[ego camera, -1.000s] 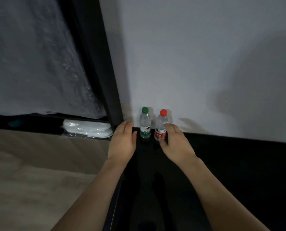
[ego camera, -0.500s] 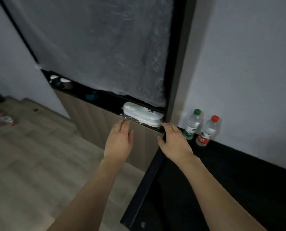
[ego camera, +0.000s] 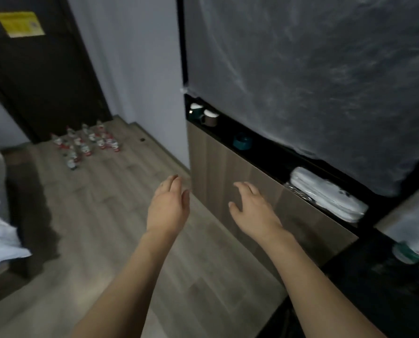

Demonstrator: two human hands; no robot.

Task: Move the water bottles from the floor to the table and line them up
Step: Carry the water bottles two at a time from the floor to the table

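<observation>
Water bottles on the floor (ego camera: 86, 145), clustered upright and close-packed, lie well beyond both hands; left hand (ego camera: 168, 208) and right hand (ego camera: 253, 211), fingers loosely apart, hold nothing. Risk: grasping one may topple neighbours.

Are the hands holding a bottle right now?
No. The left hand and the right hand are both open and empty; the bottles on the floor stand far off.
</observation>
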